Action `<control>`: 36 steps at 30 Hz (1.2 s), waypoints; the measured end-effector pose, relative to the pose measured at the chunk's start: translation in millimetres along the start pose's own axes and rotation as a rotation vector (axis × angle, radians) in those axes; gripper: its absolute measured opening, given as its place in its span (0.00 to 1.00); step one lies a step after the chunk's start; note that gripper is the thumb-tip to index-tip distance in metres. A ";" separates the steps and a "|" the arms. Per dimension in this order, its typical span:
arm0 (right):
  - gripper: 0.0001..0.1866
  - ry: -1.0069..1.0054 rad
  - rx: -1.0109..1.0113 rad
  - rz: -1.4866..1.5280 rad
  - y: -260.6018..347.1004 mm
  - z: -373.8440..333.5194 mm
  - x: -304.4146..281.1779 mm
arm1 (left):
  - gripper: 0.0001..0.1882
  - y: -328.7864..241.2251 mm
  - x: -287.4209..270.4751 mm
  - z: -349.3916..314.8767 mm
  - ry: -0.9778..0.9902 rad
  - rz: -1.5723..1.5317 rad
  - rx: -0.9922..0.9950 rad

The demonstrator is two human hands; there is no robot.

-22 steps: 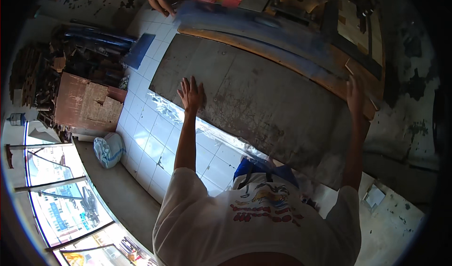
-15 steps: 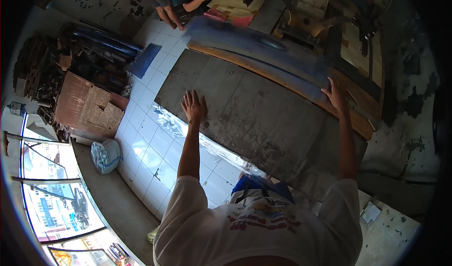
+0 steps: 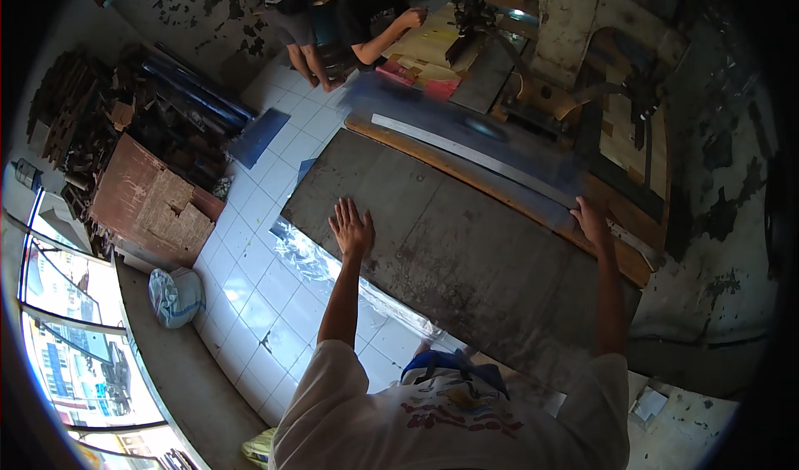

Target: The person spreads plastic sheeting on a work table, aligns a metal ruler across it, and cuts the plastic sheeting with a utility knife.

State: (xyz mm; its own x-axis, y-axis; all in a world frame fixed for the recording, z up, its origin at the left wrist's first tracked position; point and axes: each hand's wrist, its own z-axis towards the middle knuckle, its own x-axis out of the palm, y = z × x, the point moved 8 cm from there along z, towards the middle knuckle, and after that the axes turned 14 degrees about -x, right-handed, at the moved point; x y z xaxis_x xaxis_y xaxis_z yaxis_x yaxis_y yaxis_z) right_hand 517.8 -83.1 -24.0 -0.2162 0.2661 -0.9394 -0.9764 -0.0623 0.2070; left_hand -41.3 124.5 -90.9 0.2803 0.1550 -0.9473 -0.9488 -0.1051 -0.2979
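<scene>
A long dark grey board [image 3: 466, 245] with a scuffed surface stretches before me. My left hand [image 3: 352, 233] lies flat on its left part, fingers spread. Along the board's far side runs a wooden edge [image 3: 399, 143], and on it a long pale straight strip [image 3: 466, 149], like a straightedge. My right hand [image 3: 593, 223] is at the strip's right part, its fingers curled around it. Beyond the strip lies a translucent blue plastic sheet [image 3: 416, 104]. Shiny clear film [image 3: 312, 258] shows under the board's near edge.
A machine with a metal arm [image 3: 533, 95] stands at the far right. Two people, one seated [image 3: 374, 24], are at the back. Scrap wood [image 3: 154, 195] and blue rolls [image 3: 196, 87] are piled on the left. A white sack [image 3: 176, 297] sits on the tiled floor [image 3: 266, 303].
My right hand has gone from fingers extended to curled at the strip, which now shows pale along most of its length. My left hand stays flat on the board. The view has shifted.
</scene>
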 end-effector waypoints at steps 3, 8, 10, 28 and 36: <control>0.18 0.006 -0.031 -0.049 24.5 -8.5 -14.0 | 0.34 8.6 -2.6 -2.2 0.006 0.015 -0.021; 0.22 -0.077 0.059 0.101 94.5 -53.7 -63.6 | 0.30 16.8 -7.3 1.3 -0.062 -0.025 0.000; 0.23 -0.027 0.168 0.163 96.1 -93.1 -50.8 | 0.28 10.4 -10.3 6.8 -0.095 -0.034 0.023; 0.23 0.118 0.291 0.278 122.0 -200.8 9.4 | 0.23 20.5 -23.0 28.2 -0.190 -0.256 -0.049; 0.21 0.094 0.222 0.272 127.2 -204.0 9.0 | 0.26 19.3 -28.1 31.4 -0.191 -0.277 -0.052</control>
State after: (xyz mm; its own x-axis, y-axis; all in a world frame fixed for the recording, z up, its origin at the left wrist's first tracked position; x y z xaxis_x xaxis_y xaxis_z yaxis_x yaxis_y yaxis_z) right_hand 392.4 -284.8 -61.8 -0.4769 0.1782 -0.8607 -0.8623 0.0950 0.4974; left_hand -72.1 148.9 -66.4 0.4894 0.3649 -0.7920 -0.8303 -0.0825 -0.5511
